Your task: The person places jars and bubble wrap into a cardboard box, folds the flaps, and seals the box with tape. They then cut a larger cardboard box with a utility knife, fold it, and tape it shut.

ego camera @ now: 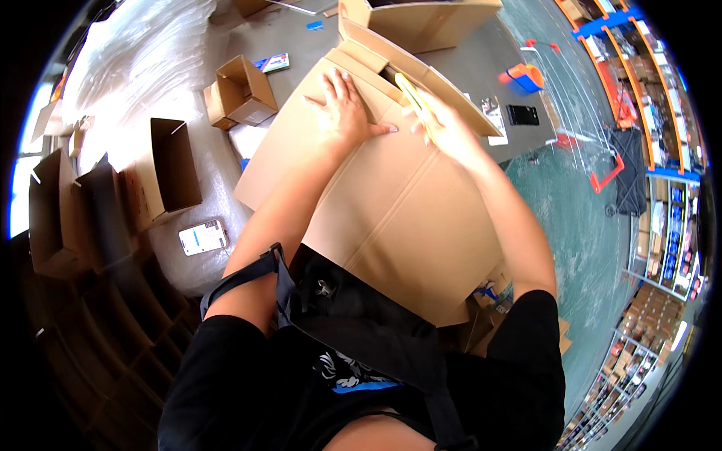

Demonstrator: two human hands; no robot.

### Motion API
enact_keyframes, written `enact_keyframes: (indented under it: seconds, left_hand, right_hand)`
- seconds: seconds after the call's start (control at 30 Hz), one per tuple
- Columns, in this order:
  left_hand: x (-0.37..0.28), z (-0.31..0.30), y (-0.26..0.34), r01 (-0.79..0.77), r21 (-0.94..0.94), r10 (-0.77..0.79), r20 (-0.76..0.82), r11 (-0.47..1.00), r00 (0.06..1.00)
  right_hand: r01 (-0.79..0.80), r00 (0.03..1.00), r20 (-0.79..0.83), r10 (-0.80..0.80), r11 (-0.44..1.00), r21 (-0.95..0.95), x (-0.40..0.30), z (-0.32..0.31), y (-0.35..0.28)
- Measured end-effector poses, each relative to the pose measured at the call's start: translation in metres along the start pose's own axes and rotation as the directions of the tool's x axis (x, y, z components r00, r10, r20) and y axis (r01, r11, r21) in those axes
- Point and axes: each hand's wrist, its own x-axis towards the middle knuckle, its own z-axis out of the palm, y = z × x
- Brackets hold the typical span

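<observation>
A large sheet of brown corrugated cardboard (406,208) with long crease lines lies before me and overhangs the table edge towards my body. Flat on its upper part rests my left hand (344,115), fingers spread and thumb pointing right. My right hand (443,121), slightly blurred, grips a yellow box cutter (414,101). The cutter lies along the cardboard near its raised flap (445,84), and its blade cannot be made out. Just left of the cutter's tip, a dark gap shows between cardboard layers.
A small open carton (242,93) stands left of the sheet, with a smartphone (203,237) nearer me. Another carton (423,22) sits behind. On the grey table (479,62) at right are a black device (523,115) and an orange-and-blue tape roll (524,78). Shelving (632,73) stands farther right.
</observation>
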Motion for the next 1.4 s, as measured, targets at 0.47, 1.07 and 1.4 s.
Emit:
enact_keyframes:
  seconds: [0.47,1.07,1.4]
  left_hand:
    - [-0.002,0.007,-0.011,0.002,-0.096,-0.005,-0.034,0.995,0.999]
    - [-0.005,0.005,-0.011,0.004,-0.081,-0.006,-0.029,0.997,1.0]
    - [-0.004,0.011,-0.011,0.012,-0.092,-0.016,-0.037,0.996,0.999]
  right_hand:
    - [0.128,0.985,0.006,-0.174,0.698,-0.704,0.13,0.06,-0.018]
    - [0.221,0.975,0.183,-0.127,0.466,-0.857,0.124,0.046,-0.016]
    - [0.174,0.977,0.085,-0.194,0.507,-0.844,0.113,0.038,-0.008]
